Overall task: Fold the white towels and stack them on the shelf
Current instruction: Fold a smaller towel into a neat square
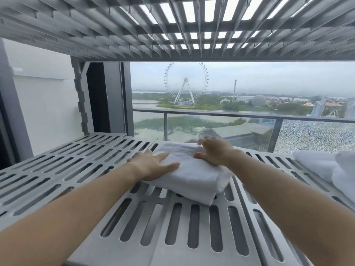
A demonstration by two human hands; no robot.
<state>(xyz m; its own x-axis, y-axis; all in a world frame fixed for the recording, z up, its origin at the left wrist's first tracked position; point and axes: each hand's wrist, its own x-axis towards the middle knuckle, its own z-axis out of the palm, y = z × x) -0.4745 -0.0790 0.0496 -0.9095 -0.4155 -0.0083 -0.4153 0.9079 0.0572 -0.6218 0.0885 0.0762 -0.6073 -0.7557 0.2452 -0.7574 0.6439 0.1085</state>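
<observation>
folded white towel (192,177) on the slatted grey shelf (134,217), long axis running away from the person. left hand (153,166) lies flat on its left edge, fingers straight; right hand (213,150) rests on its far top, fingers relaxed, gripping nothing.

Upper shelf (172,25) at 12 o'clock overhead; we log capped headroom across whole deck. Folded towel (196,177) sits mid lower shelf (119,252). From it:
- 9 and 6 o'clock: bare slotted deck, we see free passage.
- 3 o'clock: towel pile (324,167) blocks; bare strip between.
- 10 o'clock: corner post (81,96), well apart.
</observation>
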